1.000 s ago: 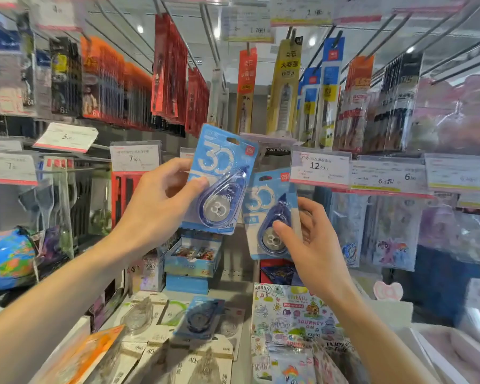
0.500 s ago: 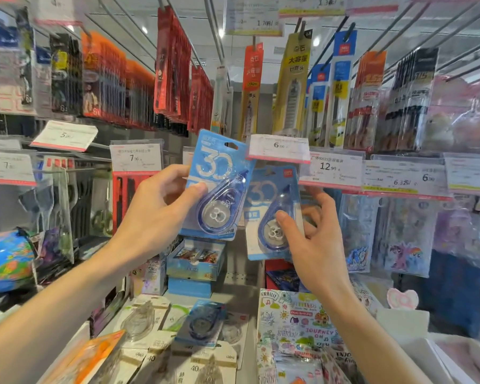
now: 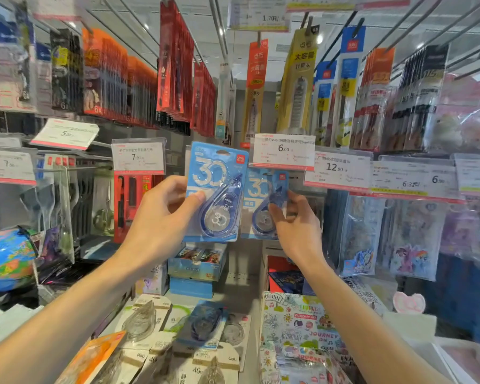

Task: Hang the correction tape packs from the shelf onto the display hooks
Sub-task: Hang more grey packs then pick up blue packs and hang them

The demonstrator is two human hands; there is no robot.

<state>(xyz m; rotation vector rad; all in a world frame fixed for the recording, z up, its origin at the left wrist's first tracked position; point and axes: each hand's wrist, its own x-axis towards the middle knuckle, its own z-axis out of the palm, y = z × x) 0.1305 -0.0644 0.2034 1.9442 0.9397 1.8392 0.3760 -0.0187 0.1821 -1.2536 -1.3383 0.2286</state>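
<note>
Correction tape packs: I see two blue carded packs raised in front of the display, side by side, plus more lying flat on the shelf (image 3: 241, 295) below.
Left pack (image 3: 215, 192): held upright with a slight tilt, nearer to me than the other, its card top level with the 6.00 price tag (image 3: 283, 151).
Left hand (image 3: 161, 220): my thumb presses on the front of the left pack at its left edge; the other fingers curl behind the card, so it is pinched between them.
Right pack (image 3: 263, 200): set further back, its top edge tucked under the 6.00 price tag; I cannot tell whether it already sits on a hook.
Right hand (image 3: 298, 228): the thumb lies on the blister at the pack's lower right and the fingers curl round the right edge, pinching it.
Shelf stock: one blue pack (image 3: 203, 327) lies near the middle, among white carded packs (image 3: 143, 322) with clear tape bodies.
Left side: a globe (image 3: 7, 259) sits low at the far left, and a 7.90 price tag (image 3: 137, 156) hangs just left of my left hand.
Right side: a sticker book (image 3: 299, 325) lies on the shelf under my right forearm, and a 12.90 price tag (image 3: 336, 169) hangs right of the 6.00 one.
</note>
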